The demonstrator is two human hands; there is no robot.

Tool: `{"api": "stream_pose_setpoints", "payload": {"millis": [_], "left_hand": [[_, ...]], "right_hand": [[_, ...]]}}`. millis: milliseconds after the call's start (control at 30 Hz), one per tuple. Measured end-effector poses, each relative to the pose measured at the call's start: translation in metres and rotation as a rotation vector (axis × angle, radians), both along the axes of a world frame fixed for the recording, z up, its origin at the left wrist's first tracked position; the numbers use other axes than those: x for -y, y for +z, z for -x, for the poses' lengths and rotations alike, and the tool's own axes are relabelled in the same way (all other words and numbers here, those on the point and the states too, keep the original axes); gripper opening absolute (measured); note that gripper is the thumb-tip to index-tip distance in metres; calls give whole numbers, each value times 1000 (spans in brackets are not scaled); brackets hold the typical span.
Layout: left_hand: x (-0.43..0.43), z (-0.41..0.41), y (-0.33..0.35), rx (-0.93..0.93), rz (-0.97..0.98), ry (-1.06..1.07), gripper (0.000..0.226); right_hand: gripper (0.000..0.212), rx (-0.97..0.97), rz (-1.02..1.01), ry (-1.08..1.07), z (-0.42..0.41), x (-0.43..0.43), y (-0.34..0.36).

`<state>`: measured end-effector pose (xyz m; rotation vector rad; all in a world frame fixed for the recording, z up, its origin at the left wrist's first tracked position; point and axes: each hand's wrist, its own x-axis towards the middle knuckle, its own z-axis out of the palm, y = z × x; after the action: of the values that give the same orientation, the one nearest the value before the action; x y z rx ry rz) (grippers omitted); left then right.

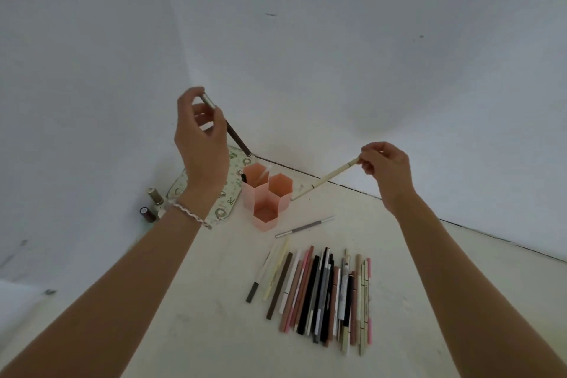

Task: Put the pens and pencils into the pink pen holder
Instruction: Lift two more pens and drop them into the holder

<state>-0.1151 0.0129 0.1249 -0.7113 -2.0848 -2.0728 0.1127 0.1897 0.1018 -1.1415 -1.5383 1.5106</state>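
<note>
The pink pen holder [266, 197], made of three hexagonal cups, stands near the far corner of the table. Its back-left cup holds a white pen and a dark one. My left hand [201, 138] is raised above and left of the holder, pinching a dark brown pencil [237, 138] by its silver end, tip slanting down toward the holder. My right hand [385, 167] holds a cream pen [325, 178] by its upper end, its lower tip just right of the holder. Several pens and pencils [322, 294] lie side by side on the table. A grey pen [303, 226] lies alone nearer the holder.
A floral patterned card or tray [228, 193] lies behind and left of the holder. Two small dark bottles [152, 204] sit at the table's left edge. White walls meet in a corner right behind the holder.
</note>
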Motion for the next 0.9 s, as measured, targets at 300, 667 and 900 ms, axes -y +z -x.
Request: {"api": "stream_pose_setpoints", "payload": {"millis": [300,667,900], "left_hand": [[0,-8,-72,-239,491,-193,25],[21,9,-32,-48,170,-7,29],[26,-17,-33,-60,148,-35,20]], "right_hand": [[15,-101,-194,-292,36,29,19],[8,89,-576,-23,94,85,-12],[16,242,-688,135,92,93,-28]]}}
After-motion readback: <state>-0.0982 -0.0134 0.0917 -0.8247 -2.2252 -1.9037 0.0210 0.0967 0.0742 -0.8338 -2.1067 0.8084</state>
